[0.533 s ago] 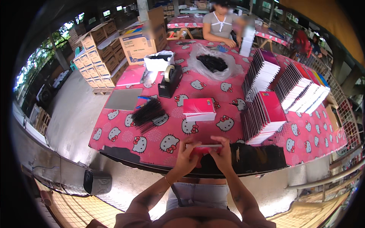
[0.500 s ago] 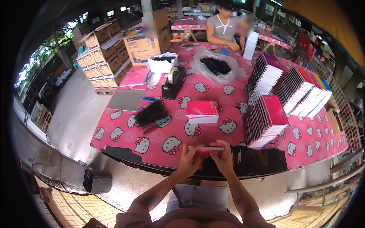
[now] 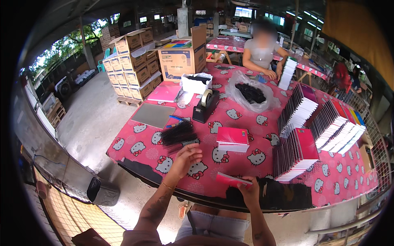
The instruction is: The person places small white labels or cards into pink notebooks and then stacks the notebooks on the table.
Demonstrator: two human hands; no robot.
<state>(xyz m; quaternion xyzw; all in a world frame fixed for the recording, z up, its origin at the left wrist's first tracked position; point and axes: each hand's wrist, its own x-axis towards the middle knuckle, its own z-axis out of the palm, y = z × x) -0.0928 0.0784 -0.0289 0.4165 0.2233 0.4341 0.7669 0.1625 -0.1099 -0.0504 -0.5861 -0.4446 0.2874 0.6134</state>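
The right hand (image 3: 249, 192) grips a thin red notebook (image 3: 230, 179) by its near edge, fingers closed on it, holding it at the table's near rim. The left hand (image 3: 185, 159) is released and empty, fingers loosely spread, hovering over the red patterned tablecloth (image 3: 262, 123). At 11 o'clock from the left hand, and just beside it, lies a heap of black spiral binding coils (image 3: 179, 134). At 12 o'clock from the held notebook sits a small stack of red notebooks (image 3: 232, 139), flat on the cloth and apart from both hands. At 2 o'clock from the right hand stand rows of bound notebooks (image 3: 296, 152), packed on edge, with further rows behind them. A black tape dispenser (image 3: 206, 106) stands near the table's middle, a clear bag of black coils (image 3: 251, 92) at 1 o'clock from it. A grey board (image 3: 153, 115) lies at the table's left edge. Another person (image 3: 262, 51) sits at the far side, hands on a stack of notebooks. Stacked cardboard boxes (image 3: 131, 65) stand on the floor at the far left.
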